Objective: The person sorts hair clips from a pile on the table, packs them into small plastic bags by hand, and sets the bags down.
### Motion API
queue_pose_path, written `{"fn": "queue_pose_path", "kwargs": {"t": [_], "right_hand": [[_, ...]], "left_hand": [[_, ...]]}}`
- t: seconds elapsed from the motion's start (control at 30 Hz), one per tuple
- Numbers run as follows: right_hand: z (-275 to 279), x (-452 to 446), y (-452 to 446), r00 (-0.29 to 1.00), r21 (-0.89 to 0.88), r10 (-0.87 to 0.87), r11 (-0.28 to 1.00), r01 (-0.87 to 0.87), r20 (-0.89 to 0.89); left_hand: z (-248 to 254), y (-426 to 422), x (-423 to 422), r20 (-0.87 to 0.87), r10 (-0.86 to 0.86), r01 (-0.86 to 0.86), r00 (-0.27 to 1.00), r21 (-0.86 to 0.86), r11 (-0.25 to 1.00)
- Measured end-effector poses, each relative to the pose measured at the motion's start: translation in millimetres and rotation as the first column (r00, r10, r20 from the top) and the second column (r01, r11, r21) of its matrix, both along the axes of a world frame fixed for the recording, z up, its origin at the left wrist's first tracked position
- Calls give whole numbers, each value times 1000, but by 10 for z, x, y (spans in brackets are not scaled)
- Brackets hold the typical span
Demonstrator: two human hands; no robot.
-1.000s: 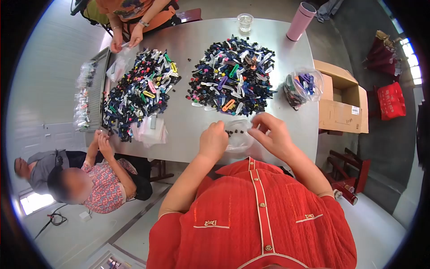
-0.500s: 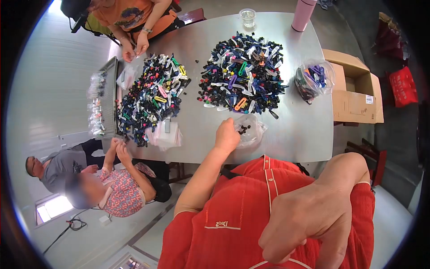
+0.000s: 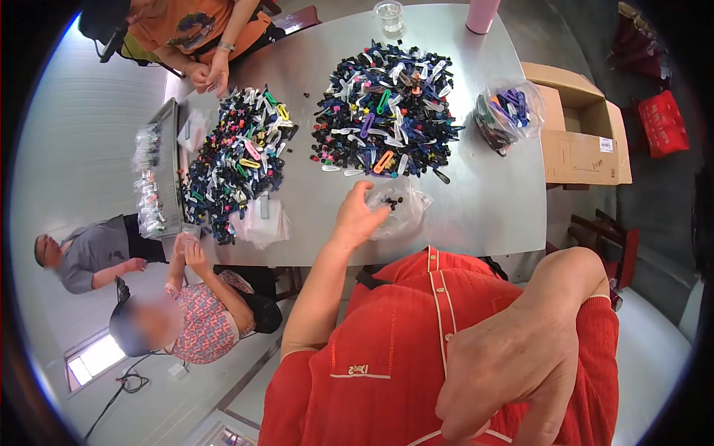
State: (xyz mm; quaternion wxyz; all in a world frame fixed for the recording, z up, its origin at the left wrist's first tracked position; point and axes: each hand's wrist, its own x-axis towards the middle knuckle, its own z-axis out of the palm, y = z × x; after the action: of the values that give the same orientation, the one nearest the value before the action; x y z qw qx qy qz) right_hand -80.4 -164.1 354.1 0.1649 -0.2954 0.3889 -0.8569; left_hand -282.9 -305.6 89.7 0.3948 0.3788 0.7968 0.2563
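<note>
My left hand (image 3: 358, 215) is at the near side of the table, its thumb and fingers spread apart. The thumb reaches the left edge of a clear plastic bag (image 3: 407, 223) that lies flat with several small black clips (image 3: 393, 202) in it. Just beyond it is a big heap of mixed hair clips (image 3: 387, 111), mostly black, white and dark blue. Close to the camera, in front of my red top, my right hand (image 3: 513, 364) is curled with its fingers bent inward; what they hold, if anything, is hidden.
A second clip heap (image 3: 238, 163) and a stack of clear bags (image 3: 262, 224) lie left. A filled bag of clips (image 3: 509, 111), a cardboard box (image 3: 576, 152), a glass (image 3: 388, 16) and a pink bottle (image 3: 482, 15) stand around. Two people work at the table; another is behind.
My left hand has opened, its fingers moving apart at the bag's edge. The view has shifted a little, and my right hand stays curled near my chest.
</note>
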Motion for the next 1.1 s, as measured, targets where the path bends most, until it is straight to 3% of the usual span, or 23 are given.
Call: {"fn": "queue_pose_path", "kwargs": {"t": [0.1, 0.2, 0.37, 0.43, 0.5, 0.53, 0.57, 0.6, 0.67, 0.7, 0.73, 0.77, 0.8, 0.87, 0.9, 0.97, 1.0, 1.07, 1.1], "right_hand": [[-17, -29, 23, 994, -16, 99, 995, -100, -50], [-27, 0, -9, 999, -31, 38, 999, -39, -35], [-10, -16, -19, 995, -10, 101, 995, -100, 10], [-37, -28, -14, 996, 7, 88, 996, -88, -4], [-135, -12, 11, 971, 157, 44, 988, -7, -234], [-229, 3, 26, 970, 166, 61, 986, -21, -236], [-360, 28, 47, 980, 157, 19, 987, 13, -200], [-479, 61, 74, 986, 148, -24, 988, 48, -162], [-642, 159, 141, 923, 176, -312, 945, 277, 224], [-652, 164, 179, 798, 348, -436, 887, 303, 416], [-664, 162, 231, 614, 514, -564, 810, 281, 553], [-920, 184, 279, 569, 466, -606, 794, 390, 556], [-1302, 209, 313, 513, 419, -648, 759, 498, 563], [-1784, 260, 398, 244, 645, -800, 589, 486, 547], [-2049, 291, 437, 231, 658, -807, 580, 480, 543], [-2593, 349, 485, 25, 912, -968, 244, 329, 250], [-2834, 388, 519, 24, 913, -968, 244, 326, 250], [-3228, 427, 589, 102, 962, -993, -35, 270, -65], [-3384, 390, 610, 102, 962, -993, -36, 269, -65]], "left_hand": [[29, -60, -66, -8, 7, -6, 1000, 66, 998], [227, -92, -139, 78, 110, -113, 991, 38, 993], [1055, -110, -44, 77, 229, -241, 971, 247, 939], [1823, -175, 113, 224, 106, -174, 969, 307, 936], [2316, -351, 273, 459, -333, -74, 824, 670, 739], [2392, -314, 268, 384, -598, 60, 703, 806, 589], [2448, -255, 267, 255, -808, 156, 531, 908, 389], [2555, -182, 295, 250, -802, 151, 543, 910, 386], [2706, -37, 421, 211, -911, 65, 355, 966, 249], [2650, -101, 599, 208, -909, 59, 362, 968, 245], [2573, -250, 849, 302, -735, -209, 607, 953, 219], [2527, -332, 970, 434, -498, -446, 751, 889, 102], [2541, -299, 838, 435, -507, -453, 744, 886, 97], [2602, -174, 492, 222, -861, -7, 457, 969, 246], [2612, -143, 504, 220, -866, -20, 448, 971, 237], [2630, -101, 535, 245, -837, -84, 490, 969, 234], [2643, -79, 536, 247, -837, -87, 488, 968, 235], [2670, -38, 529, 233, -846, -44, 480, 969, 242], [2682, -47, 533, 233, -846, -44, 480, 969, 241]]}}
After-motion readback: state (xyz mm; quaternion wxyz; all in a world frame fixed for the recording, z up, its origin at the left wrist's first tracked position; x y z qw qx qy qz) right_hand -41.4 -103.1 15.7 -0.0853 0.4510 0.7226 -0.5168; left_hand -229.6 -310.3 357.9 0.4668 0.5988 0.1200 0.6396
